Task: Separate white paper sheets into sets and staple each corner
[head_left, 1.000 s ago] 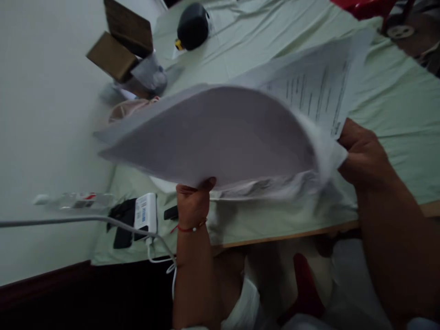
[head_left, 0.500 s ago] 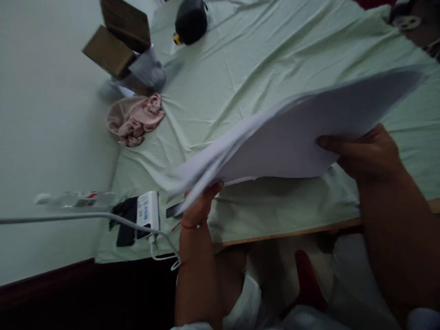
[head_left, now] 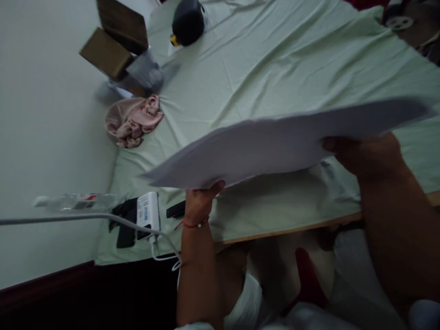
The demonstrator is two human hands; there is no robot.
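Between my hands I hold several white sheets of paper (head_left: 254, 149) above the near part of the bed-like surface covered with a pale green sheet (head_left: 268, 64). My left hand (head_left: 202, 204), with a red string at the wrist, grips the lower left edge, thumb on top. At the right end, my right hand (head_left: 367, 153) is closed on the paper, its thumb lying over the near face. The fingers of both hands are mostly hidden beneath the paper. The far right corner is blurred. A dark slim object (head_left: 175, 210) lies just left of my left hand.
To the left are a white power bank (head_left: 147, 211) with a cable (head_left: 137, 224), a black phone-like object (head_left: 125, 234) and a clear bottle (head_left: 82, 202). Farther back sit a crumpled pink cloth (head_left: 135, 121), an open cardboard box (head_left: 106, 52) and a black rounded case (head_left: 188, 23).
The sheets' left end has come up and flattened, so the separated edges now lie together. Their right end has dropped. Both hands keep their hold.
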